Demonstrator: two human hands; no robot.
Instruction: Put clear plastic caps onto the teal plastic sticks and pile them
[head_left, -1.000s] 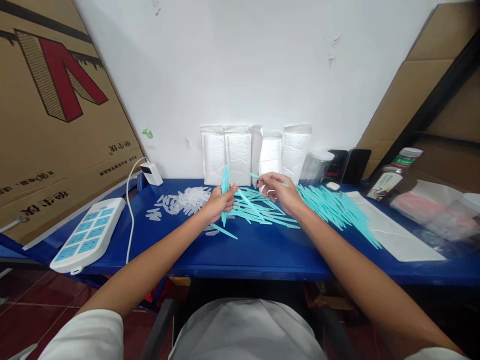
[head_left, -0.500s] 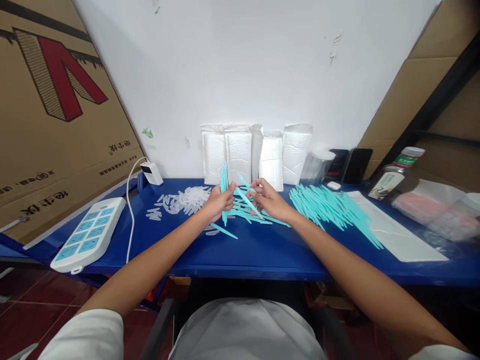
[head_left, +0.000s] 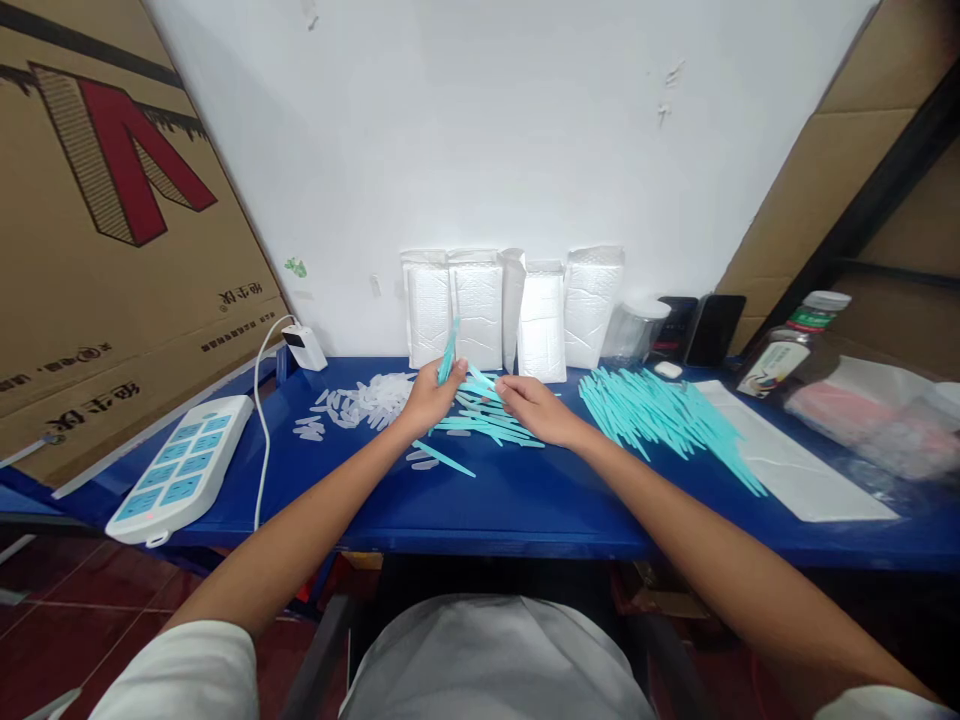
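Note:
My left hand (head_left: 433,396) is closed around a bunch of slim turquoise sticks (head_left: 450,350), shaped like eyebrow razors, which stand nearly upright. With pinched fingers, my right hand (head_left: 536,407) grips a single turquoise stick (head_left: 484,384), its far end reaching the left thumb. Whether a clear cover sits on that end is too small to tell. Under and between the hands lies a loose pile of the same sticks (head_left: 495,428). One separate stick (head_left: 448,460) lies nearer the table's front. To the left is a heap of small translucent, cap-like pieces (head_left: 379,400).
A bigger pile of turquoise sticks (head_left: 660,410) lies right, beside a white sheet (head_left: 802,460). White padded envelopes (head_left: 476,310) lean on the wall. A clear jar (head_left: 634,335), phones (head_left: 715,330) and a bottle (head_left: 787,350) stand back right. A power strip (head_left: 180,470) sits left.
My right hand has closed from loosely spread fingers into a pinch and moved slightly left. The single stick now lies between both hands, and the left-hand bunch has tilted a little.

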